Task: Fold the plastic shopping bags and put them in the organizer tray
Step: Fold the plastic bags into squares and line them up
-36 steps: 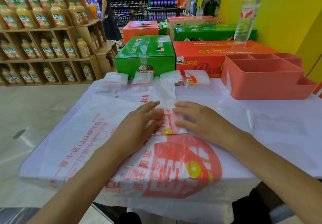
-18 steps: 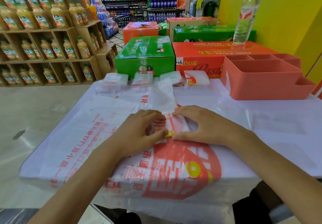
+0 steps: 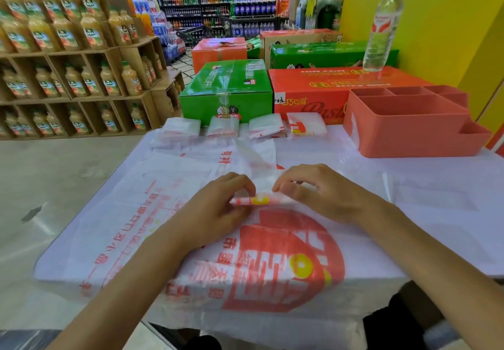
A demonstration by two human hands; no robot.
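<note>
A white plastic bag with red and yellow print (image 3: 257, 201) is folded into a narrow strip at the middle of the table. My left hand (image 3: 218, 208) pinches its left end and my right hand (image 3: 313, 191) pinches its right end, fingers curled over it. The strip's far flap (image 3: 253, 158) still lies loose behind my hands. Several folded bags (image 3: 305, 127) sit in a row along the table's far edge. The salmon-pink organizer tray (image 3: 409, 134) stands at the far right with nothing visible in its compartments.
Large unfolded printed bags (image 3: 272, 262) cover the white table under my hands. Green (image 3: 226, 90) and orange cartons (image 3: 313, 96) stand behind the table, a water bottle (image 3: 381, 25) on one. Juice shelves (image 3: 68, 63) fill the left; a yellow wall is on the right.
My hands went from lying flat on the bag to curling round it. The near edge has been folded over, so the bag is now a narrower strip.
</note>
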